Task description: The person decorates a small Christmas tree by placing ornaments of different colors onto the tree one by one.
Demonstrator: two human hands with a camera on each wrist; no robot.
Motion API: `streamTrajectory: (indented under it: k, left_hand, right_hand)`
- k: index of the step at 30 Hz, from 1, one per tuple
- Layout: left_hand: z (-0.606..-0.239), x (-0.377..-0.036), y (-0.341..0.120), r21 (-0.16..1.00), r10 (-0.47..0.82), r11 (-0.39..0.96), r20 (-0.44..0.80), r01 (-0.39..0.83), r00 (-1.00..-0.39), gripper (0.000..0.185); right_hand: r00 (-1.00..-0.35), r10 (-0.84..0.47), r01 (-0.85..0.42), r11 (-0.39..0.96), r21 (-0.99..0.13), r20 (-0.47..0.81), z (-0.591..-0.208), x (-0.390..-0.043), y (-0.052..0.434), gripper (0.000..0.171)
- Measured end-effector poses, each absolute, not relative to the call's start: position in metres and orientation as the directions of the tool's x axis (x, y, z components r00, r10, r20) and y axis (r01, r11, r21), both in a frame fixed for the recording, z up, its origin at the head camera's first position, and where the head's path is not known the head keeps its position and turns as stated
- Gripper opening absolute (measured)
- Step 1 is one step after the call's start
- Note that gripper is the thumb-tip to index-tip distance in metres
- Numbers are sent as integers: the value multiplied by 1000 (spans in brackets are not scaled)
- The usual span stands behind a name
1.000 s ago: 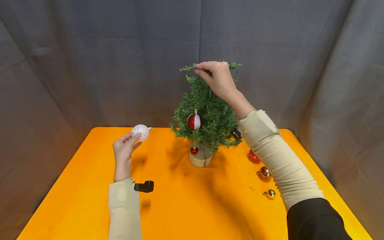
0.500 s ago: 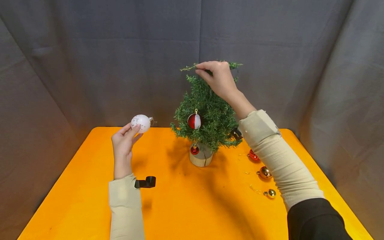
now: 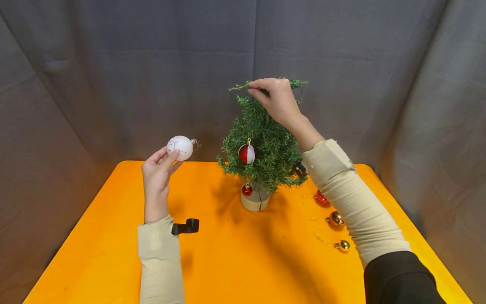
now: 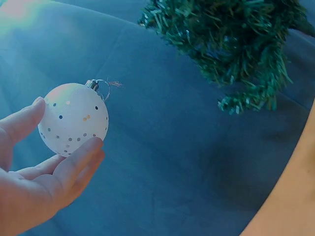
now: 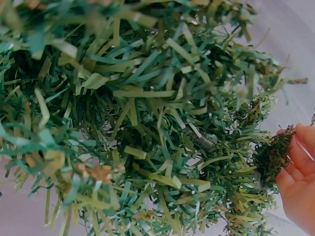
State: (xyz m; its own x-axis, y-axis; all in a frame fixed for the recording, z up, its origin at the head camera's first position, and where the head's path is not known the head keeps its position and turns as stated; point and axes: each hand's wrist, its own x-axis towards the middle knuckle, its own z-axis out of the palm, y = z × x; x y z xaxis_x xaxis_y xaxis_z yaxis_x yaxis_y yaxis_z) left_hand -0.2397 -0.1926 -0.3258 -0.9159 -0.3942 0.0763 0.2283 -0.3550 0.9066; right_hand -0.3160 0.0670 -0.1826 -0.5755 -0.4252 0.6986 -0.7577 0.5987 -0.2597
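Observation:
My left hand (image 3: 156,175) holds a white bauble (image 3: 180,147) with small dark dots between thumb and fingers, raised left of a small artificial Christmas tree (image 3: 262,139). In the left wrist view the bauble (image 4: 74,120) has a silver cap and a thin thread loop (image 4: 107,88). Up at the treetop, my right hand (image 3: 277,99) pinches a branch (image 3: 239,87); in the right wrist view its fingers (image 5: 299,157) grip green foliage (image 5: 273,160). A red-and-white bauble (image 3: 247,154) and a small red bauble (image 3: 247,189) hang on the tree's front.
The tree stands on a wooden stump base (image 3: 255,204) on an orange table (image 3: 228,261). Right of it lie a red ornament (image 3: 322,197), a copper bauble (image 3: 336,219) and a small gold bauble (image 3: 343,245), partly beside the right forearm. Grey curtains (image 3: 152,84) surround the table.
My left hand has lifted the white bauble higher, and the bauble has turned so its cap and thread point more to the right. The right hand stays at the treetop branch.

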Motion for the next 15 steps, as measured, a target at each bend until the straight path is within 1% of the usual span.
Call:
streamTrajectory:
  k: [6, 12, 15]
  left_hand:
    - [-314, -237, -187, 874, -374, -389, 138, 291, -917, 51]
    - [-305, -236, -182, 861, -359, -386, 189, 330, -914, 47]
    - [-300, -237, -179, 843, -344, -407, 215, 351, -914, 47]
  right_hand:
    - [-577, -432, -758, 599, -258, 693, -182, -316, 67, 22]
    - [-579, -427, -755, 602, -259, 694, -181, -317, 67, 22]
    - [-578, -420, -755, 601, -262, 700, -181, -317, 67, 22]
